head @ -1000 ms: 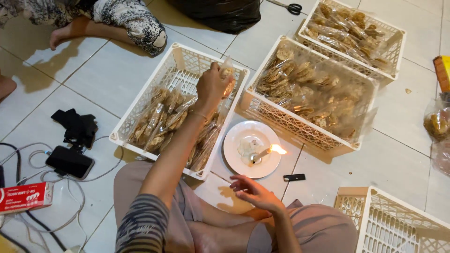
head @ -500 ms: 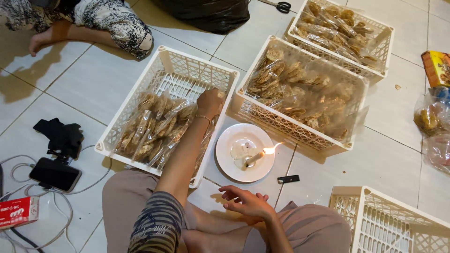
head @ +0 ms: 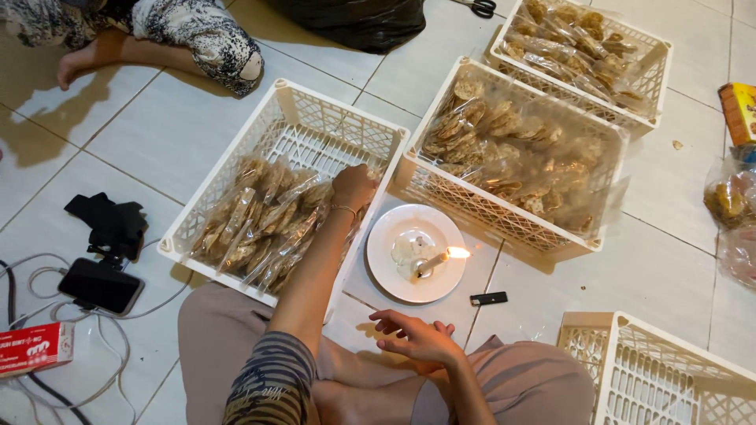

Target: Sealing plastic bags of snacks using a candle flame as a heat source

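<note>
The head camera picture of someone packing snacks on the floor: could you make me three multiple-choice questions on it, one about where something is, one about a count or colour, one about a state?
1. Where is the left hand?
A. in the white crate of bagged snacks
B. on the phone
C. on the plate

2. How many white crates show, whole or in part?
A. two
B. four
C. six

3. What state is the candle on the white plate in?
A. unlit
B. lit, leaning over
C. broken in two

Answers:
1 A, the left hand reaches onto the bags at the crate's right side.
2 B, one under the left hand, two full ones further off, one at the lower right.
3 B, a flame burns at the tip of the tilted candle.
</note>
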